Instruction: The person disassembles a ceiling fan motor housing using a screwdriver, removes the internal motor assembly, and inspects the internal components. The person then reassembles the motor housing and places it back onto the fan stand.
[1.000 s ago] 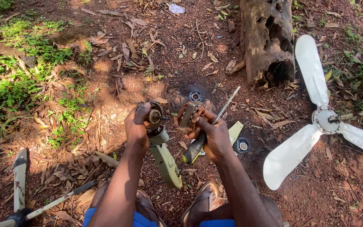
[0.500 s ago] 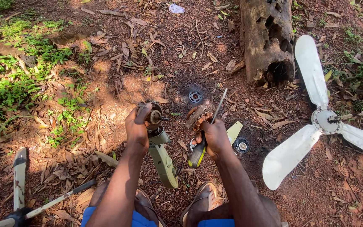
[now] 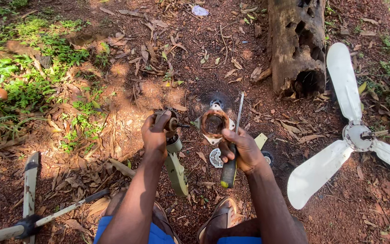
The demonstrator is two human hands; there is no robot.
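Though log-hemmed (image 3: 296, 45), open dirt (image 3: 127, 117) leftward.

There are two hands, a left hand (image 3: 155, 135) and a right hand (image 3: 242, 147). There is one screwdriver (image 3: 232, 149) and one round copper coil ring (image 3: 214, 123). There is one small motor part with a shaft (image 3: 170, 122). There is one white fan with three blades (image 3: 355, 135). There is one old tree stump (image 3: 296, 43). There are two sandals (image 3: 217, 221). There is one small round white grille (image 3: 215, 157) on the ground
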